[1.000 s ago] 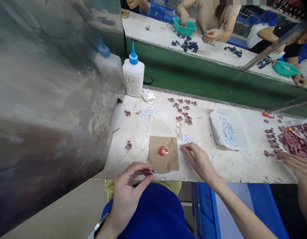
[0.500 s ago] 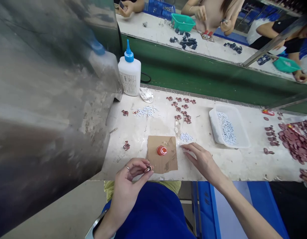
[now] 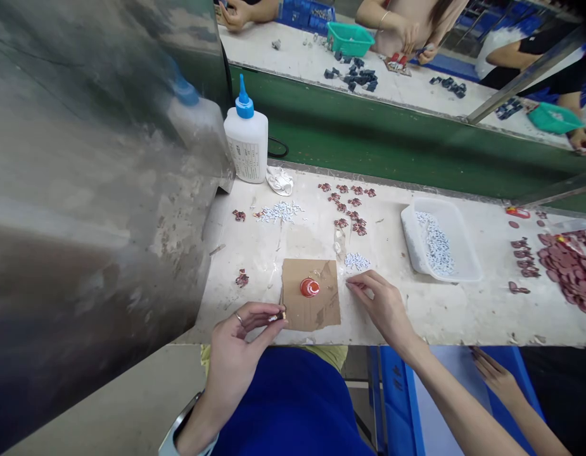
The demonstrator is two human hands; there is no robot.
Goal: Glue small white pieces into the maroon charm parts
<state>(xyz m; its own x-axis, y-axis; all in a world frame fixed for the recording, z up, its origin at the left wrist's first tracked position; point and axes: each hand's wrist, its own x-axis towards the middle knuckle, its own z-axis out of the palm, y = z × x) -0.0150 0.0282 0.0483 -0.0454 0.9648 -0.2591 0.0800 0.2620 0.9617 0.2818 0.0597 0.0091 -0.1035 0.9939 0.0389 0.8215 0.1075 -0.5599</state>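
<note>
Left hand (image 3: 240,342): thumb and fingers pinch small brown piece (image 3: 277,315) at near-left edge of cardboard (image 3: 297,311). Right hand (image 3: 385,310): fingertips bunched over table (image 3: 254,250), right of cardboard, just near of small bead pile (image 3: 357,261); cannot tell if gripping anything. Scuffed pale tabletop separates cardboard from smeared metal wall (image 3: 107,190) left and translucent plastic bin (image 3: 469,259) right. Glossy red round blob (image 3: 310,287) on torn-edged cardboard. White bottle (image 3: 248,142), blue nozzle, upright far left.

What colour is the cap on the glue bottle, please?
The bottle's cap is blue, clearest in the head view.
</note>
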